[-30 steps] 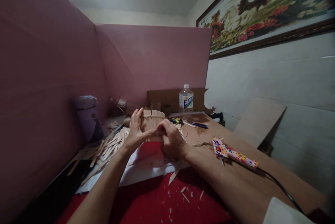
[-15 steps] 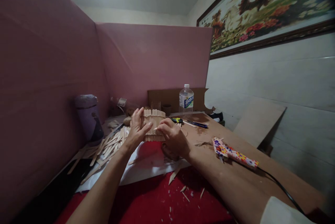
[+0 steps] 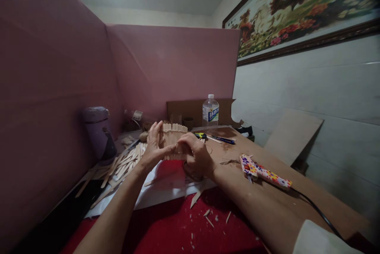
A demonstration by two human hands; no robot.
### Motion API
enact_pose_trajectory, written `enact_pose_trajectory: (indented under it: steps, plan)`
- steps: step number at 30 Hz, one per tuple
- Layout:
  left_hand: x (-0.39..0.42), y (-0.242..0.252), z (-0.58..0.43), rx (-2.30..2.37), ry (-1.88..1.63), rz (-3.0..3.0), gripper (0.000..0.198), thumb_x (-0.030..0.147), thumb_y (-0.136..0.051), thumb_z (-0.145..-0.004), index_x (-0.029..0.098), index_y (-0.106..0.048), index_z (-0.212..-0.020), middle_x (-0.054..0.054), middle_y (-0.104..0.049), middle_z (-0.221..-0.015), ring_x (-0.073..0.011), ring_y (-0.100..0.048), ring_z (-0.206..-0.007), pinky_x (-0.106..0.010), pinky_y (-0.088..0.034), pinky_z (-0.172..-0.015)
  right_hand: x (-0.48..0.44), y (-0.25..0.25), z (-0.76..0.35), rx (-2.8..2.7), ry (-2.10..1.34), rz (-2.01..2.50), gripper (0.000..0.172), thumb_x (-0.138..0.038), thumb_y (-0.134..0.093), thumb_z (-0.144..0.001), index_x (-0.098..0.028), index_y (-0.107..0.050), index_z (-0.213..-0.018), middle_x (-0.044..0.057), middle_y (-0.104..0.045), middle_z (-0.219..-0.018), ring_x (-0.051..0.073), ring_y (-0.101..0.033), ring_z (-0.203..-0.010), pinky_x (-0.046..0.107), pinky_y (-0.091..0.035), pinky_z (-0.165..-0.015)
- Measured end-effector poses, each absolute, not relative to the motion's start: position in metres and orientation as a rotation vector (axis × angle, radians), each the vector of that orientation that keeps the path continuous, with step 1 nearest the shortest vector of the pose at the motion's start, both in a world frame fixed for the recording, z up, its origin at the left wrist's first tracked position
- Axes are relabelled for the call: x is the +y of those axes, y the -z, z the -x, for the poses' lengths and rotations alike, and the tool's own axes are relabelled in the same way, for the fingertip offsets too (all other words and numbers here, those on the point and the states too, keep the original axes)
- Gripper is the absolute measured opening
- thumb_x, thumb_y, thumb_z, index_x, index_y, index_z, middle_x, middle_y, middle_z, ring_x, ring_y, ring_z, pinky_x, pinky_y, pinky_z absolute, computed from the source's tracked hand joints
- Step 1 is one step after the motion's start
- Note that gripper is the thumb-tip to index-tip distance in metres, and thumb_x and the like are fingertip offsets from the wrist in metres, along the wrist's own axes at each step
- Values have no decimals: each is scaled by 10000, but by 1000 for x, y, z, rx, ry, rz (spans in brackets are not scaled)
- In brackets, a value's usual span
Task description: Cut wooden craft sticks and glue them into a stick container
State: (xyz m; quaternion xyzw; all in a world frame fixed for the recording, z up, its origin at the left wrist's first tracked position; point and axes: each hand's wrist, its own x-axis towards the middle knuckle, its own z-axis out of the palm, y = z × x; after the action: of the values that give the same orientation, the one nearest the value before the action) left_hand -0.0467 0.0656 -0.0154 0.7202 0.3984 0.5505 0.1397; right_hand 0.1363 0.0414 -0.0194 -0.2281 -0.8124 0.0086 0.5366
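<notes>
Held upright between both hands is a small panel of wooden sticks, with twine across its upper part. My left hand grips its left side, the thumb stretched across the lower front. My right hand is closed at the panel's right side, its fingers bent against the front; anything small pinched there is hidden. Below the panel lie white paper and a red cloth with wood scraps. A pile of loose sticks lies to the left of my left hand.
On the brown table a flowered glue gun lies at the right with its cable. Behind stand a clear bottle and cardboard. A yellow-black cutter and dark blue tool lie nearby. A purple container stands left.
My right hand's fingers have moved up and curled over the panel's front. My left thumb has lowered and reaches farther right. The view has shifted slightly.
</notes>
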Motion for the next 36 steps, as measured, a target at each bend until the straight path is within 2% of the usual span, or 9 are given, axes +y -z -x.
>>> enact_pose_trajectory:
  steps: [7, 13, 16, 22, 30, 36]
  plan:
    - [67, 17, 47, 1171, -1583, -2121, 885, 480, -707, -642, 274, -306, -1402, -99, -193, -1500, -304, -146, -1408, -502, -111, -1133, 41, 19, -131, -1910, -69, 626, 150, -68, -492, -822, -193, -564, -861, 42, -527, -864, 171, -520, -807, 283, -437, -731]
    - [73, 19, 49, 1214, -1619, -2139, 735, 394, -613, -714, 289, -343, -1390, -79, -229, -1496, -306, -176, -1402, -516, -115, -1125, 41, 18, -128, -1838, -93, 696, 113, -89, -561, -800, -199, -547, -777, 14, -526, -796, 158, -506, -757, 270, -410, -693]
    - [71, 19, 48, 1222, -1600, -2133, 801, 382, -655, -671, 300, -328, -1398, -76, -205, -1507, -311, -169, -1402, -520, -116, -1122, 41, 17, -127, -1819, -100, 716, 114, -91, -577, -787, -197, -545, -760, 11, -531, -781, 156, -504, -746, 270, -408, -682]
    - [68, 16, 47, 1174, -1575, -2103, 956, 469, -753, -570, 287, -314, -1400, -101, -178, -1505, -328, -145, -1404, -513, -122, -1126, 40, 17, -127, -1813, -94, 725, 122, -77, -551, -781, -198, -550, -765, 14, -542, -784, 161, -510, -753, 277, -410, -684]
    - [65, 13, 45, 1172, -1585, -2083, 937, 454, -756, -566, 283, -335, -1385, -96, -194, -1490, -321, -151, -1403, -508, -123, -1132, 39, 17, -127, -1760, -131, 710, 141, -175, -458, -902, -193, -564, -811, 32, -575, -813, 166, -537, -792, 279, -405, -721]
    - [68, 17, 46, 1159, -1611, -2074, 918, 438, -763, -580, 309, -341, -1384, -76, -198, -1492, -317, -158, -1403, -505, -131, -1135, 40, 20, -127, -1754, -100, 752, 145, -199, -471, -901, -197, -569, -795, 26, -580, -792, 164, -535, -759, 275, -399, -688]
